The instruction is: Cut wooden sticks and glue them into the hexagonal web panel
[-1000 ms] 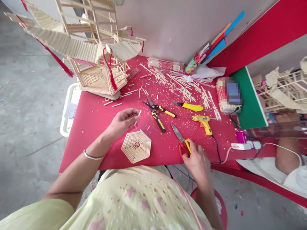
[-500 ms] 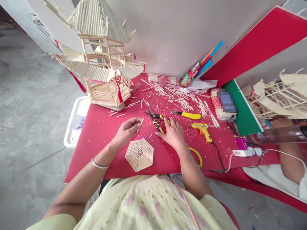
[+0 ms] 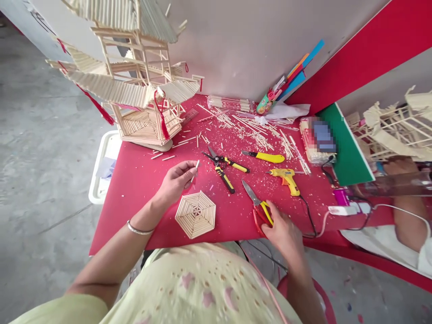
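My left hand (image 3: 177, 180) pinches a short thin wooden stick (image 3: 195, 172) between thumb and fingers, above the red tabletop. Just below it lies a flat hexagon (image 3: 195, 214) built from sticks in nested rings. Farther right, my right hand (image 3: 283, 231) has its fingers closed round the handles of shears (image 3: 259, 206) with red and yellow grips. Their metal blades point up and left, and the palm hides part of the handles. A second pair of shears (image 3: 224, 168), black and yellow, lies spread between my hands.
A stick-built pagoda (image 3: 141, 90) with red tassels stands at the back left. A yellow-handled knife (image 3: 266, 157) and a corded glue gun (image 3: 286, 180) lie to the right. Loose sticks (image 3: 256, 132) and crumbs litter the back. Another person's arm (image 3: 408, 202) rests beyond the green board (image 3: 351, 148).
My right hand has left the black-and-yellow shears, moved right and toward me, and closed on the red-and-yellow shears. My left hand keeps the stick in nearly the same place.
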Demonstrator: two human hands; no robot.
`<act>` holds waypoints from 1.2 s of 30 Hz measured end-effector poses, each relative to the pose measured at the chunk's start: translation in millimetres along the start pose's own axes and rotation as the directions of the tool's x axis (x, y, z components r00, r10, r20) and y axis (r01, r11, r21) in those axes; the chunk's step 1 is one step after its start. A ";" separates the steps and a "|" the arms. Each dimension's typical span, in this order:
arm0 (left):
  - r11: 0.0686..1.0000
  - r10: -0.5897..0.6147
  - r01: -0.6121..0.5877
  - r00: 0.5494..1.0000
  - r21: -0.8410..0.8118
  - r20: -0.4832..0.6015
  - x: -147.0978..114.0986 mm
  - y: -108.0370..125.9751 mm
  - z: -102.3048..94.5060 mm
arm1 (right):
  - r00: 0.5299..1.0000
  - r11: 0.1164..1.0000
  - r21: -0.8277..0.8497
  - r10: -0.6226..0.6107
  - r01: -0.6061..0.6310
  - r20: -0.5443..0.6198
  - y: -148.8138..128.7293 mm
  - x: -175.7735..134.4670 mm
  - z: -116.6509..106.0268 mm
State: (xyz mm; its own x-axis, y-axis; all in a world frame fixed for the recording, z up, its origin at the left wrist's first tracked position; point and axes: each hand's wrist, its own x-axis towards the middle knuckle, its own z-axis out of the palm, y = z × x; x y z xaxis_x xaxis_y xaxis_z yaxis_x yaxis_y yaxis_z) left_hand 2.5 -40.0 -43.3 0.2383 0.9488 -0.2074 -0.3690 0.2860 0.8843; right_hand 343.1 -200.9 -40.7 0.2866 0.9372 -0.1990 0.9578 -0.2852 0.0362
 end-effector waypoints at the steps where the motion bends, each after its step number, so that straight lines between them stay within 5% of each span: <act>1: 1.000 0.008 -0.008 1.000 0.002 -0.003 0.0 -0.7 0.3 | 1.000 0.996 0.093 0.002 -0.002 0.002 -3.9 3.4 -3.7; 4: 0.999 0.034 -0.034 0.999 0.019 -0.020 -0.2 -2.1 0.8 | 0.999 0.916 0.400 -0.023 0.031 -0.025 -29.0 12.1 -21.2; 7: 0.995 0.083 -0.079 0.994 0.059 -0.069 -1.7 -2.1 1.2 | 0.985 0.744 0.646 -0.143 0.172 -0.098 -73.5 19.4 -38.2; 12: 0.961 0.225 -0.197 0.966 0.197 -0.132 -6.8 2.1 1.3 | 0.857 0.569 0.651 -0.426 0.503 -0.290 -150.2 35.0 -54.8; 16: 0.889 0.381 -0.320 0.914 0.327 -0.141 -9.7 4.7 0.2 | 0.798 0.651 0.464 -0.456 0.601 -0.395 -177.8 43.1 -58.9; 25: 0.632 0.611 -0.476 0.791 0.612 -0.016 -12.6 5.4 5.3 | 0.831 0.755 0.356 -0.454 0.550 -0.320 -192.6 46.5 -55.3; 36: 0.568 0.642 -0.486 0.767 0.664 0.013 -13.5 3.4 11.5 | 0.838 0.771 0.339 -0.457 0.540 -0.296 -199.1 44.4 -57.7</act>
State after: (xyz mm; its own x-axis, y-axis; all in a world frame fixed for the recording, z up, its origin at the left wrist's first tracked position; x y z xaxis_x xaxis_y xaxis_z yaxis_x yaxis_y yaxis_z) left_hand 8.3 -53.3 -32.8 -0.0428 0.9095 0.4135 0.2716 -0.3877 0.8809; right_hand 166.5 -90.9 -0.2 -0.1910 0.9758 0.1067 0.8850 0.2182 -0.4112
